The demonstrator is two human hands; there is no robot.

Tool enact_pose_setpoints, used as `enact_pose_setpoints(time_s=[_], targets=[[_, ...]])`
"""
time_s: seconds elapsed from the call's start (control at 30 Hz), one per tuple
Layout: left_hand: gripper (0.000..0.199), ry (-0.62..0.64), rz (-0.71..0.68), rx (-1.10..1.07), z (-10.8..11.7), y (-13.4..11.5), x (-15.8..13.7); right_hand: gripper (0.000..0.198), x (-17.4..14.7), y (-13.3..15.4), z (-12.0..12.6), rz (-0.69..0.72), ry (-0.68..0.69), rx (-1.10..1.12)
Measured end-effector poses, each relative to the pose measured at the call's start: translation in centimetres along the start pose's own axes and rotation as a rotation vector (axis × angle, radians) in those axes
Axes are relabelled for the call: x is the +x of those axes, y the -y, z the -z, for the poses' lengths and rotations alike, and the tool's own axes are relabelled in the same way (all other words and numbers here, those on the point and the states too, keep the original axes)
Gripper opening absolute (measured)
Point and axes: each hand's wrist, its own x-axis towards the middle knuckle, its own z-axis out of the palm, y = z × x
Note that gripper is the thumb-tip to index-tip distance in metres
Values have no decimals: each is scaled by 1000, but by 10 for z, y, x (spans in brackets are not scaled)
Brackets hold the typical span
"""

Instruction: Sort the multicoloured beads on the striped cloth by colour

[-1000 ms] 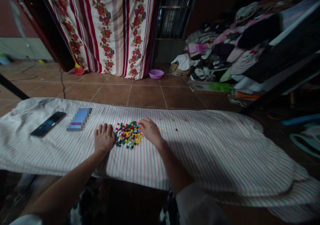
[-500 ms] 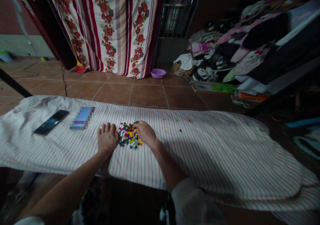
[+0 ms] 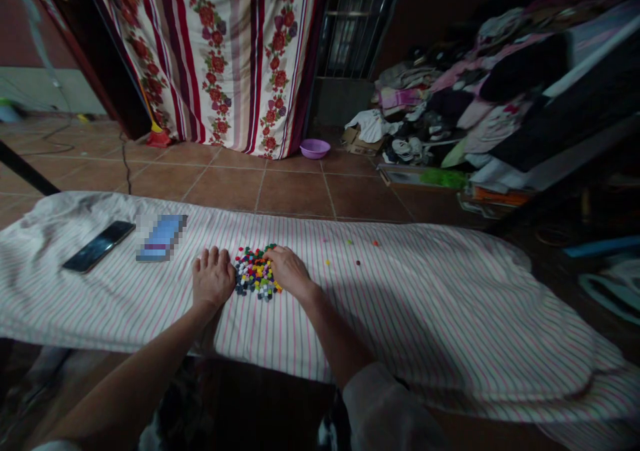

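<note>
Striped cloth [image 3: 425, 304]: coloured pieces [image 3: 254, 272], pixelated phone screen [image 3: 163, 236].

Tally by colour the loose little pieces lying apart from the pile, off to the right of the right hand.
Pink piece: 1
Green piece: 1
Orange piece: 1
Yellow piece: 1
Dark piece: 1
Total: 5

Purple basin [image 3: 315, 149] on tiled floor [image 3: 293, 189] near a flowered curtain [image 3: 237, 64].
</note>
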Motion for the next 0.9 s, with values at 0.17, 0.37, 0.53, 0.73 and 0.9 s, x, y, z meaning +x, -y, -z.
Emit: enact_pose_setpoints(time_s=[0.17, 0.37, 0.53, 0.73, 0.9], targets=[[46, -12, 7, -19, -1, 0, 0, 39, -1, 2, 2, -23, 2, -13], [45, -7, 8, -35, 2, 0, 0, 37, 0, 1, 3, -26, 36, -28], [45, -16, 3, -19, 1, 0, 0, 36, -1, 2, 5, -28, 20, -2], [45, 0, 12, -17, 2, 0, 0, 39, -2, 12, 9, 16, -45, 27], [46, 10, 12, -20, 4, -1, 0, 31, -1, 14, 5, 96, -7, 7]])
